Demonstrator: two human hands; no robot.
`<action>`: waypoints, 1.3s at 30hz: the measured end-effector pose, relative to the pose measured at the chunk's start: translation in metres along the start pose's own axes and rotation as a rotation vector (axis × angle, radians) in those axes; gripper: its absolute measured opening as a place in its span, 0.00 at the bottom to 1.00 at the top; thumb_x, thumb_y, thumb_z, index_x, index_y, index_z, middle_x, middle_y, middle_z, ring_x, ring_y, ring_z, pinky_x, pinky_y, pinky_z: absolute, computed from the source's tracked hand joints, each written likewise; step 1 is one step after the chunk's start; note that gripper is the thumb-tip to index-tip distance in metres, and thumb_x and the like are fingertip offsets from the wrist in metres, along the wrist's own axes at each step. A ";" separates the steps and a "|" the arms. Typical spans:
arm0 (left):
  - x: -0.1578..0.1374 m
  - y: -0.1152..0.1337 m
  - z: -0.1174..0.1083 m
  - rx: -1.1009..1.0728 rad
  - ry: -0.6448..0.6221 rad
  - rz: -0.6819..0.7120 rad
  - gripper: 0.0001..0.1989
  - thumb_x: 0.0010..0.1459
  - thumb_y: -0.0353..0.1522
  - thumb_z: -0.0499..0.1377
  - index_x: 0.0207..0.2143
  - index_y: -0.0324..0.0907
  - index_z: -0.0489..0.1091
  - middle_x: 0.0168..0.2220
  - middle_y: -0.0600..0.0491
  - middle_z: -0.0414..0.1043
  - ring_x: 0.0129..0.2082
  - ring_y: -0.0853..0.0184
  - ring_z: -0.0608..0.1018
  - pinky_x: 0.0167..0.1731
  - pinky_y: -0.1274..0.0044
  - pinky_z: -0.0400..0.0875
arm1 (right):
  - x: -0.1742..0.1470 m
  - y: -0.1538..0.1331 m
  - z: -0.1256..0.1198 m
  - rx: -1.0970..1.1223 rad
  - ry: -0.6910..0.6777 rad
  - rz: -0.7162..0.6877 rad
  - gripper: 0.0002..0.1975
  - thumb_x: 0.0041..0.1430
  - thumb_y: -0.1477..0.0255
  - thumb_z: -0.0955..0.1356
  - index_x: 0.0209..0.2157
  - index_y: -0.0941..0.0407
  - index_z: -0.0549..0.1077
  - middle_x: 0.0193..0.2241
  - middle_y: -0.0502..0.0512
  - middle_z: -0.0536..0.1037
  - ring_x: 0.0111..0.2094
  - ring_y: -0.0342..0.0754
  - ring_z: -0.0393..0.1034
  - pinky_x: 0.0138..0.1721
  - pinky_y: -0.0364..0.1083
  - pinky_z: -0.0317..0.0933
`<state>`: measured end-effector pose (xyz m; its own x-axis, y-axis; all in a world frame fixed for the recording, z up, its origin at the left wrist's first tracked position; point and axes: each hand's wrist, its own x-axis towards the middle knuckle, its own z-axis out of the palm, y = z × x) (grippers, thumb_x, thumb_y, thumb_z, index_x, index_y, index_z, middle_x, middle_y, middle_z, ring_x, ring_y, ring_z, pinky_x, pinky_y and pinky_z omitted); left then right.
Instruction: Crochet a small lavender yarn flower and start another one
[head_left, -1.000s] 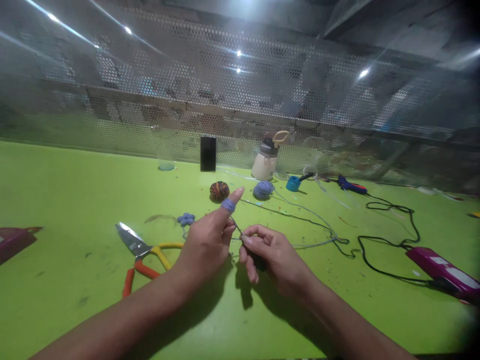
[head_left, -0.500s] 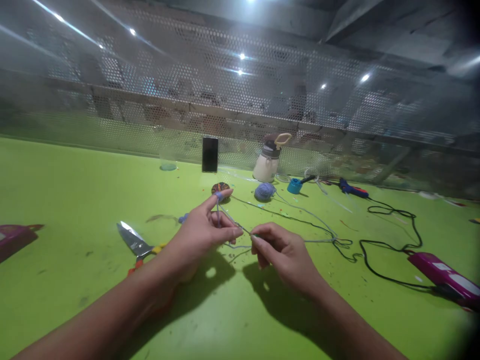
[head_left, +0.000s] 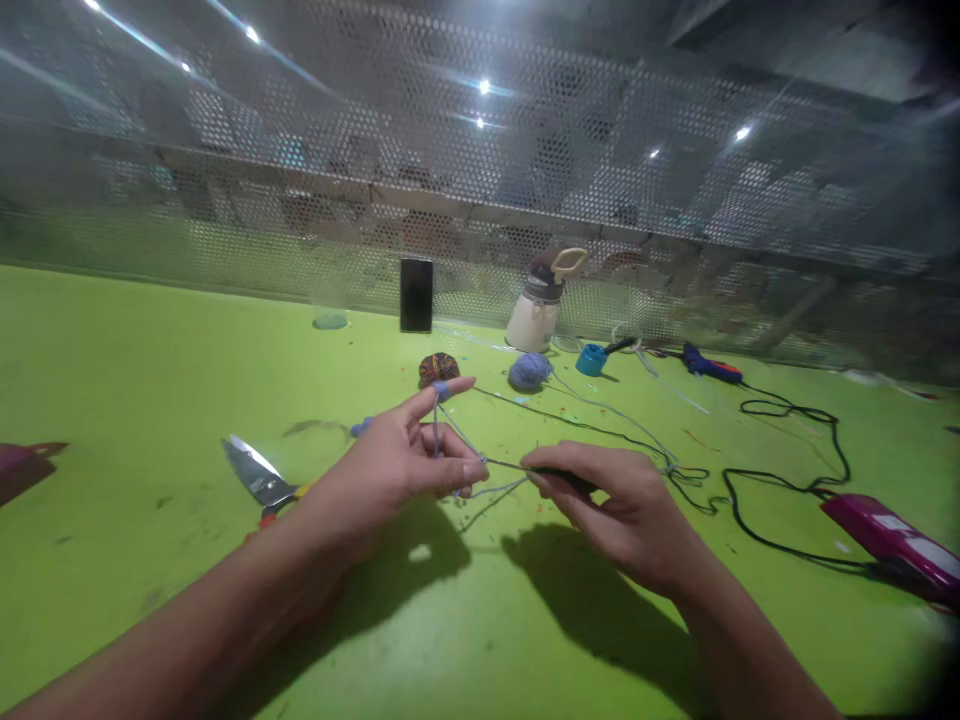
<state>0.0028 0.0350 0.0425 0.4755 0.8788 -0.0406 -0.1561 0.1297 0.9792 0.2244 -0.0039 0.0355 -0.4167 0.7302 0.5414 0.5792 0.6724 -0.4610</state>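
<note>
My left hand (head_left: pixel 409 455) has blue-lilac yarn (head_left: pixel 437 425) wound around its raised index finger. Its thumb and other fingers pinch the yarn at a small worked bit near the thumb tip. My right hand (head_left: pixel 607 500) grips a crochet hook (head_left: pixel 566 477) by its dark handle. The thin metal shaft points left and its tip meets the yarn at the left thumb. Behind the hands sit a ball of blue-lilac yarn (head_left: pixel 529 371) and a multicoloured dark yarn ball (head_left: pixel 439 369). Scissors (head_left: pixel 259 478) lie with blades apart left of my left hand, their handles partly hidden by the forearm.
On the green table (head_left: pixel 135 400), a phone (head_left: pixel 416 295) stands upright near a white bottle (head_left: pixel 534 312). Right of it are a blue tape roll (head_left: pixel 592 360) and a blue glue gun (head_left: pixel 711 364). A black cord runs to a magenta power strip (head_left: pixel 892 540).
My right hand has moved right, drawing back from the left thumb, so more of the hook's shaft and handle shows. The left hand keeps its pinch. The view has tilted slightly.
</note>
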 end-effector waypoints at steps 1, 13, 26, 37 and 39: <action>0.000 0.000 0.000 0.001 -0.005 0.002 0.42 0.48 0.27 0.68 0.62 0.44 0.54 0.26 0.57 0.75 0.25 0.72 0.73 0.27 0.79 0.63 | 0.000 -0.001 -0.002 0.002 -0.001 -0.009 0.07 0.61 0.78 0.66 0.39 0.58 0.75 0.30 0.53 0.80 0.28 0.43 0.72 0.30 0.42 0.63; 0.001 -0.004 -0.001 0.040 -0.057 0.045 0.28 0.49 0.26 0.67 0.54 0.41 0.66 0.27 0.59 0.73 0.26 0.75 0.73 0.31 0.80 0.68 | 0.000 0.003 0.006 0.677 -0.169 0.514 0.09 0.59 0.66 0.69 0.37 0.57 0.76 0.20 0.48 0.73 0.15 0.36 0.59 0.15 0.36 0.56; 0.001 -0.018 0.011 0.671 0.119 0.396 0.25 0.55 0.25 0.58 0.57 0.39 0.66 0.26 0.55 0.74 0.26 0.70 0.73 0.31 0.76 0.68 | 0.006 -0.002 0.032 0.888 -0.046 0.719 0.13 0.55 0.64 0.72 0.35 0.59 0.73 0.19 0.48 0.73 0.13 0.36 0.59 0.15 0.37 0.51; 0.002 -0.014 0.014 -0.012 0.140 0.164 0.28 0.47 0.27 0.68 0.52 0.40 0.68 0.25 0.59 0.74 0.25 0.74 0.74 0.31 0.79 0.70 | 0.004 -0.010 0.039 0.900 0.104 0.619 0.10 0.58 0.66 0.70 0.34 0.59 0.73 0.21 0.48 0.73 0.15 0.36 0.60 0.17 0.37 0.56; 0.003 -0.013 0.011 -0.045 0.091 0.143 0.27 0.47 0.26 0.68 0.51 0.42 0.70 0.25 0.59 0.73 0.25 0.75 0.74 0.31 0.80 0.69 | 0.002 -0.008 0.034 0.698 0.113 0.550 0.09 0.58 0.66 0.70 0.35 0.59 0.74 0.21 0.49 0.72 0.16 0.37 0.62 0.17 0.39 0.57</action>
<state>0.0158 0.0308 0.0323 0.3654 0.9276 0.0782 -0.2562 0.0195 0.9664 0.1953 -0.0036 0.0161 -0.1133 0.9795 0.1665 0.1029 0.1782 -0.9786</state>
